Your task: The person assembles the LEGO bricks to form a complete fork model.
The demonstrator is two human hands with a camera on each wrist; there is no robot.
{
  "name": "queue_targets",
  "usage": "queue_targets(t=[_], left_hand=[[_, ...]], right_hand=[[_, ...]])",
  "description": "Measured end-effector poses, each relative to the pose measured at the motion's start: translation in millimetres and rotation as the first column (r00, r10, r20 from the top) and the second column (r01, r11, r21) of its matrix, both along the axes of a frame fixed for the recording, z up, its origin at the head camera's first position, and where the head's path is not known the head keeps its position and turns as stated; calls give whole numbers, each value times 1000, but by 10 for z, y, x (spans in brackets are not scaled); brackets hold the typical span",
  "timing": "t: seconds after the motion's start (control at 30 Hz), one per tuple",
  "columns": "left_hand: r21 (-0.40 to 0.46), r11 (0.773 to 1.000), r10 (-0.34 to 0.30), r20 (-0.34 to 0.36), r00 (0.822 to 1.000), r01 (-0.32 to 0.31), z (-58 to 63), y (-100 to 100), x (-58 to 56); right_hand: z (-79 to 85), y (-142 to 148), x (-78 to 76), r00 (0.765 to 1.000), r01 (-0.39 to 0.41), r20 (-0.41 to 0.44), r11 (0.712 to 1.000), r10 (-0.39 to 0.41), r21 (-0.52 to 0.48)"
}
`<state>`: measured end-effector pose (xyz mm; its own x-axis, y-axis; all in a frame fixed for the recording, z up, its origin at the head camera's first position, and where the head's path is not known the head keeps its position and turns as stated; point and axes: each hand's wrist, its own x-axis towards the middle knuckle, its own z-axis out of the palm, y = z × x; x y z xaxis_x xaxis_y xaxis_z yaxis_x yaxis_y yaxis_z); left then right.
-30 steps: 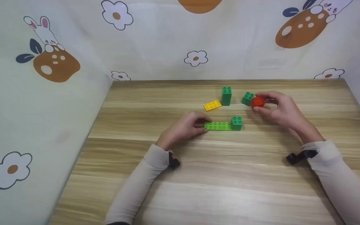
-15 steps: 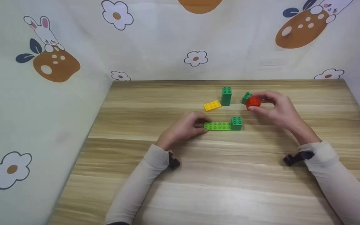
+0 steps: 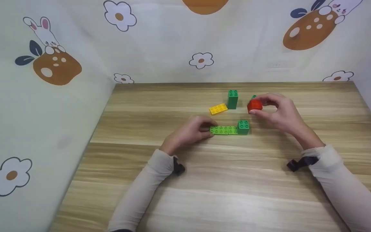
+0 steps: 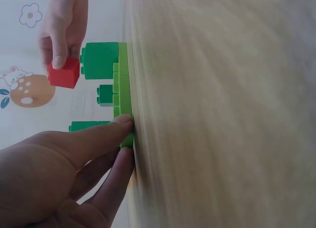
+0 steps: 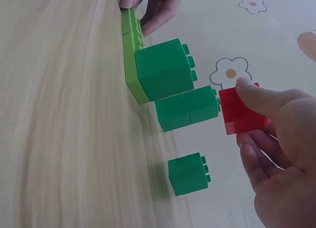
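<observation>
My left hand [image 3: 193,129] pinches the left end of a row of two flat light green toy building bricks [image 3: 219,130] lying on the table. A dark green brick [image 3: 243,127] sits on the right end of that row, studs up. Held in the air between thumb and fingers of my right hand [image 3: 279,111] is a red brick [image 3: 254,105]. In the right wrist view the red brick [image 5: 242,109] is above the height of the green brick [image 5: 165,70] on the row. A loose green brick [image 5: 187,173] stands on the table, mostly hidden behind the red one in the head view.
Behind the row stands a tower of two stacked green bricks [image 3: 233,100]. A flat yellow brick [image 3: 218,109] lies just left of the tower. The wooden table [image 3: 224,180] meets patterned wall sheets [image 3: 159,42] at its back and left.
My right hand has carried the red brick leftward, so it now covers most of the loose green brick in the head view. The left hand keeps its hold on the light green row.
</observation>
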<state>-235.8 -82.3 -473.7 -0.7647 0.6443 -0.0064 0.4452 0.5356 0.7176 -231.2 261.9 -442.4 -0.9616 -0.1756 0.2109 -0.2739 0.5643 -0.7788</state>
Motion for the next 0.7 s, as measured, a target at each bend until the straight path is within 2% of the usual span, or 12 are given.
queue_targets(t=[0.33, 0.5, 0.7], left_hand=[[-4, 1000, -4, -11, 1000, 4, -6, -3, -5], [9, 1000, -1, 3, 1000, 1, -5, 9, -6], [7, 1000, -4, -2, 1000, 4, -3, 12, -6]], right_hand=[[-14, -227, -15, 998, -56, -41, 998, 55, -20], [-36, -333, -27, 997, -70, -27, 998, 70, -2], [-58, -429, -37, 992, -124, -30, 992, 124, 3]])
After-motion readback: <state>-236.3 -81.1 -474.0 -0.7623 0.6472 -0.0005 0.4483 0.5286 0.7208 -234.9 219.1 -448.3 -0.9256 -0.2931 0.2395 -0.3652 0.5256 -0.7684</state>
